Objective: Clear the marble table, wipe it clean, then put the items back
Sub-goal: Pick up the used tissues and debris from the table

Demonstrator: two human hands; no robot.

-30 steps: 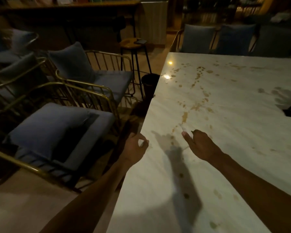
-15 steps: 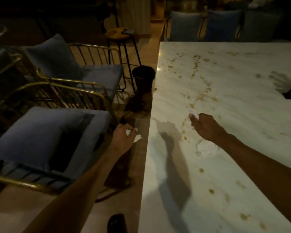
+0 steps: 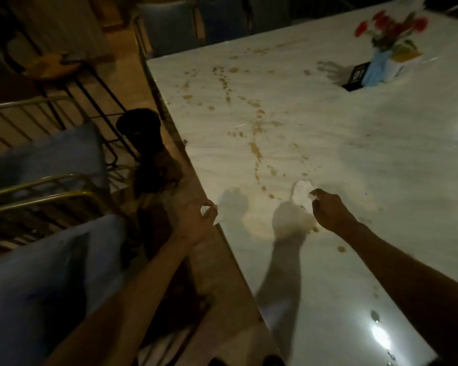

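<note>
Right hand point(image 3: 329, 212) pinches a white tissue point(image 3: 303, 192) pressed on the stained counter point(image 3: 354, 143) (brown spots ahead of it); left hand point(image 3: 196, 220), at the counter's edge, grips a 2nd scrap point(image 3: 209, 210).

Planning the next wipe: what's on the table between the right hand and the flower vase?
Head view: brown spill spots on marble table between right hand and flower vase; nothing else.

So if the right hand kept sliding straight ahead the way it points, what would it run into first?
Probably the brown spill drops on the marble table just past the white tissue the right hand holds; nothing solid shows beyond, though depth is unclear.
</note>
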